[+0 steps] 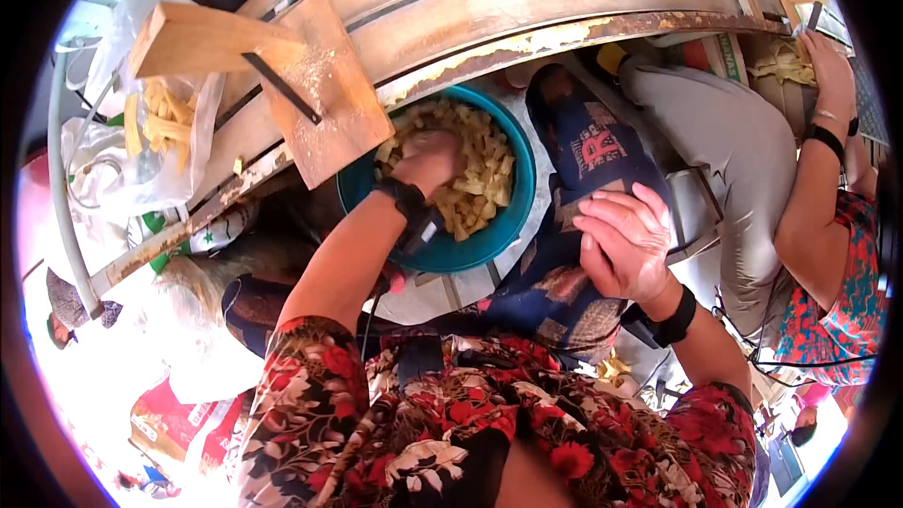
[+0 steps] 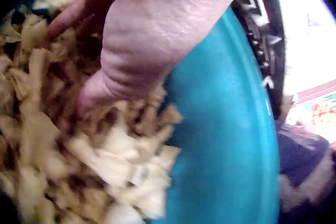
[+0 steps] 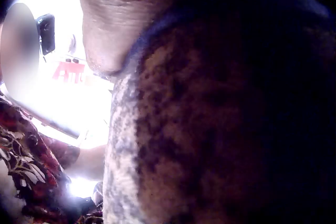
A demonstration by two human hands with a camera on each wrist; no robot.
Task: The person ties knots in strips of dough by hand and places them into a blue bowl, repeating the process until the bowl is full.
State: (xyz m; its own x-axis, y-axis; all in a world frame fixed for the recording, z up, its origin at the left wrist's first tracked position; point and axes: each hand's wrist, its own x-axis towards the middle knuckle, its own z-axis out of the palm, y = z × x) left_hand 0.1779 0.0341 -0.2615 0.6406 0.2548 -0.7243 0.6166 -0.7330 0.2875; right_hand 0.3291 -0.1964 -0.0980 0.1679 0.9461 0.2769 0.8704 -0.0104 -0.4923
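A teal basin (image 1: 520,216) holds many pale yellow cut pieces (image 1: 478,199). My left hand (image 1: 428,162) reaches down among them; in the left wrist view the thumb and a finger of this hand (image 2: 142,40) stand apart, tips partly hidden in the pieces (image 2: 123,155), inside the basin's teal wall (image 2: 220,124). Loosely bent, my right hand (image 1: 623,237) lies over the dark patterned cloth on my leg (image 1: 564,296), holding nothing visible. In the right wrist view, part of that hand (image 3: 126,19) is against the patterned cloth (image 3: 173,129).
A wooden block stand with a metal strip (image 1: 324,122) juts over the basin's left edge from a slatted bench (image 1: 517,0). A plastic bag (image 1: 113,165) with yellow strips lies at left. Another person's legs (image 1: 734,141) and arm (image 1: 809,207) are at right.
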